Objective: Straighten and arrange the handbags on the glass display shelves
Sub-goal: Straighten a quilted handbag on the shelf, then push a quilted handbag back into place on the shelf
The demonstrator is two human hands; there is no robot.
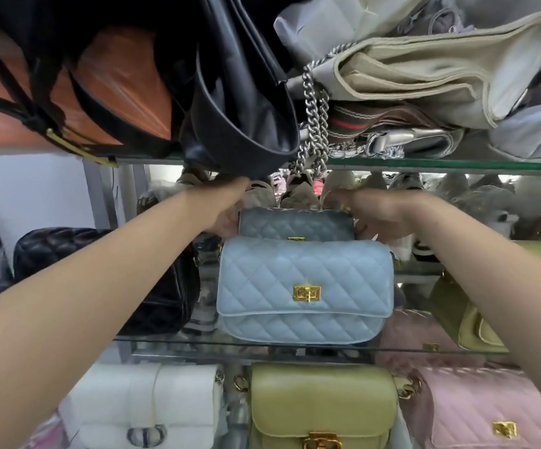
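Both arms reaching deep into the middle glass display shelf [424,346] here. Left hand [227,210] sitting at the left end of the darker grey-blue quilted leather handbag with the gold clasp [295,225], right hand [379,218] at its right end. So, bag squarely between the two sets of fingers, long axis running side to side from one hand to the other. Neither hand really nearer, pretty much symmetrical.

Left fingers tucked behind the bag's left edge and touching it, looks like a light pinch on that end, though hard to say how firm. Right fingers curled down just beside the right edge; can't tell whether actually clamped on the bag or only resting against it, since the fingertips are blurred and partly hidden.

Directly nearer the camera than the fingers, touching or almost touching the held bag: a light sky-blue quilted flap handbag with a gold twist lock [304,286], standing upright and facing front. Held bag sits right behind it, only its top strip showing.

Off past the left fingers, a black quilted zip bag [107,277]. Past the right fingers and lower, an olive-green smooth leather bag [463,315] lying tilted.

Probably about squaring the rear bag up behind the front one, so worth keeping that long axis parallel to the shelf edge. Silver chain strap [314,124] dangling off the shelf above, hanging just over the fingers, could snag if the bag gets lifted.
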